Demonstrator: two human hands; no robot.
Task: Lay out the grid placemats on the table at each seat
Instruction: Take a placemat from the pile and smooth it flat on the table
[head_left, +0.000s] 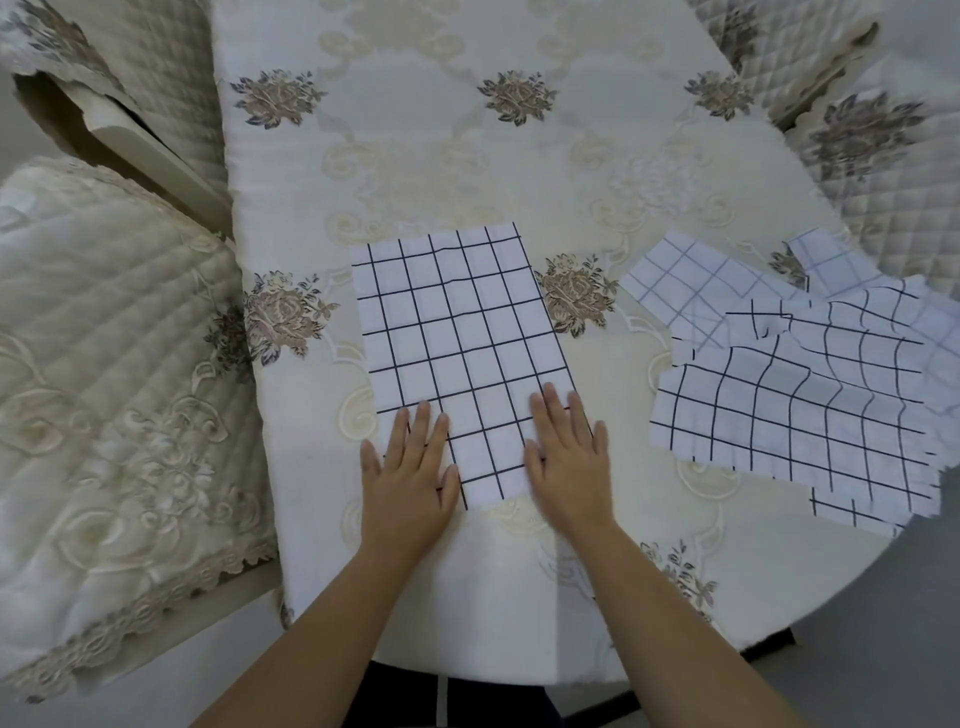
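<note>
Table (467, 156) w/ floral cream cloth; quilted chair (104, 364) at left. One grid placemat (457, 338) lies flat near the front edge, loose pile of placemats (805, 405) to its right. Left hand (410, 478) & right hand (569, 457) both flat, fingers spread, pressing the mat's near end, gripping nothing.

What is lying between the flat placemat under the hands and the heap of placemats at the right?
In the head view, only tablecloth with an embroidered flower lies between the flat placemat and the heap.
</note>
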